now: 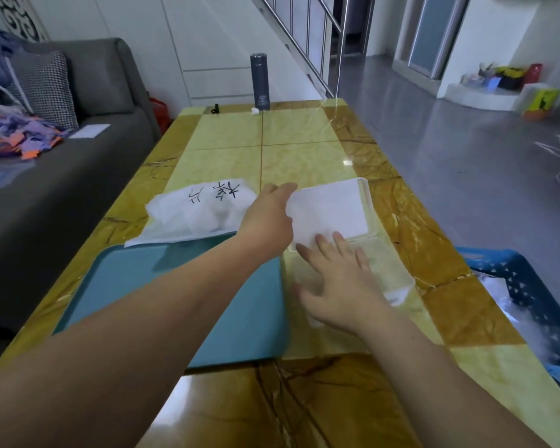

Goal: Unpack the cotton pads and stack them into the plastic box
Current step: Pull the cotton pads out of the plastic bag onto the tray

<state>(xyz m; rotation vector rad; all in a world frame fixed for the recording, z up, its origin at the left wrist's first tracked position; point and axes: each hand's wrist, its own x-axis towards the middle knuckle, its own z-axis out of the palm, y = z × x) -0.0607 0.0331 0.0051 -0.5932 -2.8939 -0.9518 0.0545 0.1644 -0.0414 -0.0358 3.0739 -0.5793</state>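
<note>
Head view looks down on a marble-patterned table. White cotton pads lie stacked in the clear plastic box, right of the middle. The left hand reaches across to the stack's left edge with its thumb on top. Its fingers are hidden, so I cannot tell whether it grips. The right hand lies flat with fingers spread over what seems the box's open lid, fingertips touching the stack's near edge. A white bag with handwriting sits left of the box, a teal tray nearer.

Two hands, left hand and right hand; one plastic box, one bag of cotton pads, one tray, one flask, one basket.
</note>
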